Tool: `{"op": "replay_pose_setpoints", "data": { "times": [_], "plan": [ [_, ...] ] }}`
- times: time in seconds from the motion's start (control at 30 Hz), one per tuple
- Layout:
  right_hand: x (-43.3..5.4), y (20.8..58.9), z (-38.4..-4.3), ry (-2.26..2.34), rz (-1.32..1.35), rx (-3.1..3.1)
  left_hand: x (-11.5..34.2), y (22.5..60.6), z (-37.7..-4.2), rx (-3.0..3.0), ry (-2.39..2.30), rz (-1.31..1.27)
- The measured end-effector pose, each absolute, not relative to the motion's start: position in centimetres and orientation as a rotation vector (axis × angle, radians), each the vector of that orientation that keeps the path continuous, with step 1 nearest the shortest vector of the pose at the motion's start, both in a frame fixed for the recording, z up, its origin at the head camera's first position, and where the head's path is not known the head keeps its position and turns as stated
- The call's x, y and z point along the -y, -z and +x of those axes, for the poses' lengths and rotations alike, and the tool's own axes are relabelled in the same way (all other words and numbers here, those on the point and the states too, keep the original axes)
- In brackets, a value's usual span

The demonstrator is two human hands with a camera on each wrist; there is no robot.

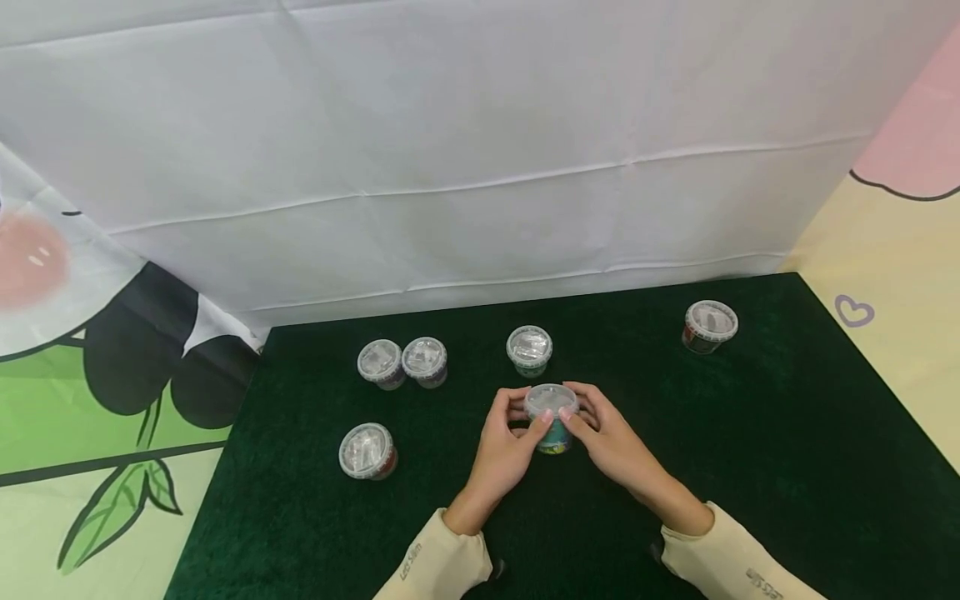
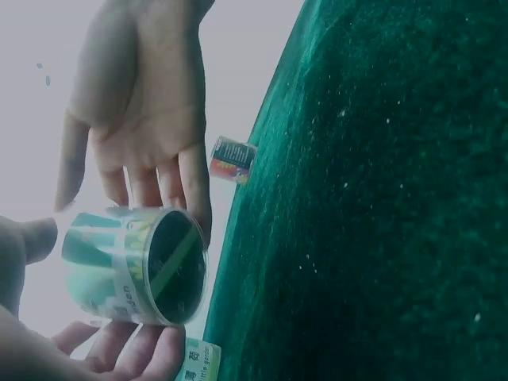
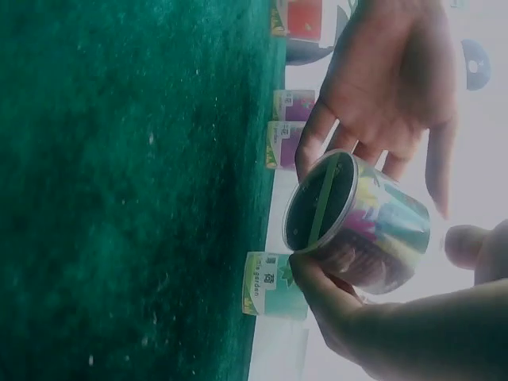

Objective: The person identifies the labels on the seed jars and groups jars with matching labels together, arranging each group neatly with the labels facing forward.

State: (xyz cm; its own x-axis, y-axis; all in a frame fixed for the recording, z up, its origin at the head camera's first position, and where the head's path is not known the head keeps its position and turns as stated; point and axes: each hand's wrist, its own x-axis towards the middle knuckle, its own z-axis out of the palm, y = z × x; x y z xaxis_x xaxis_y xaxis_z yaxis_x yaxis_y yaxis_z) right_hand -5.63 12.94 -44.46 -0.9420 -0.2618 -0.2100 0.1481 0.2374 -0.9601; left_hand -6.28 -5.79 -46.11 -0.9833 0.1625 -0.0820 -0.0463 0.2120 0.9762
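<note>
Both hands hold a small plastic cup (image 1: pixel 556 439) with a clear lid and a teal printed label, near the middle of the table. The left hand (image 1: pixel 504 450) grips its left side, and the right hand (image 1: pixel 621 448) grips its right side. Both thumbs lie on the lid's near edge. From the left wrist view, the cup's dark base (image 2: pixel 176 266) shows with a green strip across it, raised off the cloth. Just behind the hands stands another lidded cup (image 1: pixel 529 351); its green label (image 3: pixel 274 284) shows in the right wrist view.
Two lidded cups, one left (image 1: pixel 380 364) and one right (image 1: pixel 426 362), stand side by side at the back left. Another cup (image 1: pixel 367 452) is nearer on the left, and one more (image 1: pixel 709 326) stands back right. Dark green cloth (image 1: pixel 765 467) covers the table; a white sheet (image 1: pixel 480 233) hangs behind.
</note>
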Motion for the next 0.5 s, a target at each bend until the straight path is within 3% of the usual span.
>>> {"op": "replay_pose_setpoints", "data": {
  "times": [0.5],
  "plan": [
    [-14.1, 44.5, -6.4, 1.796, -0.145, -2.007, 6.6, 45.7, -6.5, -2.212, -1.841, 0.08]
  ]
}}
